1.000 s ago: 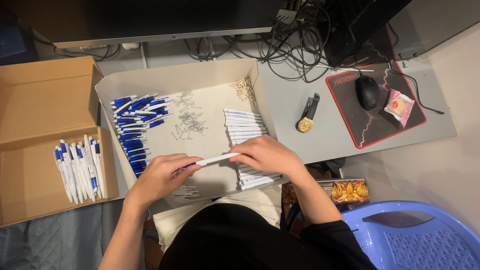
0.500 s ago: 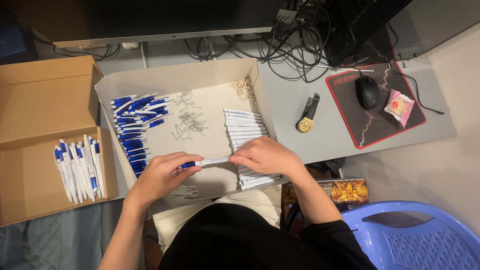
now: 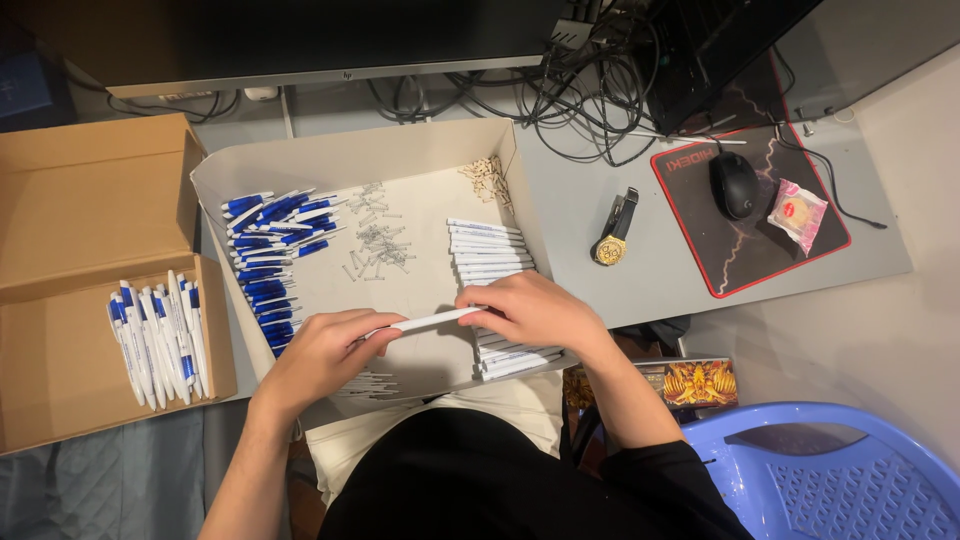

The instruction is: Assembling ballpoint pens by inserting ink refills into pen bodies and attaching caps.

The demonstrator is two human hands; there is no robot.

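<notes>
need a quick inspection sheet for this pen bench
surface: grey desk bearing a shallow tray
job's things: white barrel held over tray; blue parts, springs, barrel stack inside
clutter: watch, mouse, wrapped snack
hands: left hand and right hand both grip the barrel
cables: tangle behind tray
surroundings: cardboard box with finished pens, blue chair

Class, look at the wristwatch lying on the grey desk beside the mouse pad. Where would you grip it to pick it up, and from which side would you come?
Grip the wristwatch at its round gold case, probably from straight above, with fingertips on its two opposite edges. It lies flat on the desk with open space around it. The dark strap runs up away from the case and would likely dangle if gripped alone.
</notes>
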